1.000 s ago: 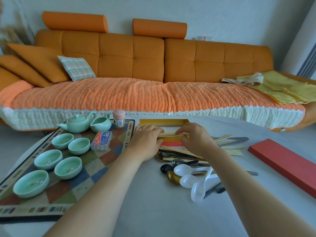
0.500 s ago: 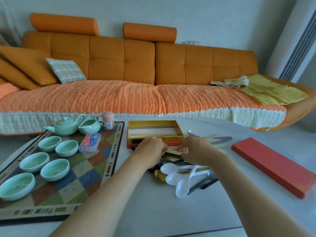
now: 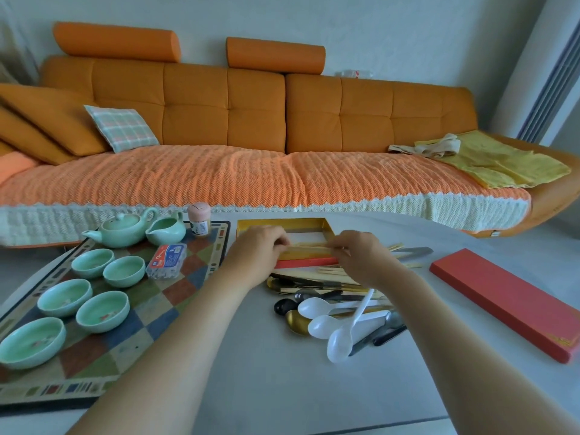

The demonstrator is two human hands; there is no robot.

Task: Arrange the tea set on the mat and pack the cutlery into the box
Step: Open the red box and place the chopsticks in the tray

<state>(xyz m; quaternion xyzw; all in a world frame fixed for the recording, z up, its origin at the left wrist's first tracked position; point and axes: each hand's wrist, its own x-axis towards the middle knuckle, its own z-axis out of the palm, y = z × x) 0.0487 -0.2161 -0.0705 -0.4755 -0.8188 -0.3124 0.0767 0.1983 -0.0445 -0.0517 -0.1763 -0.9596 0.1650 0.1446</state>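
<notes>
Fingers (image 3: 280, 243) of the left hand (image 3: 257, 255) and right hand (image 3: 361, 257) pinched wooden sticks (image 3: 309, 245) over the gold-lined box (image 3: 282, 221). Left of it, the celadon tea set (image 3: 120, 229) looked arranged on the mat (image 3: 175, 296). The spoons (image 3: 329, 312) in front remained unpacked.

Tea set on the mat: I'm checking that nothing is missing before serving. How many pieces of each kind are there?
Teapot: 1
Pitcher: 1
Cups: 5
Total: 7
</notes>
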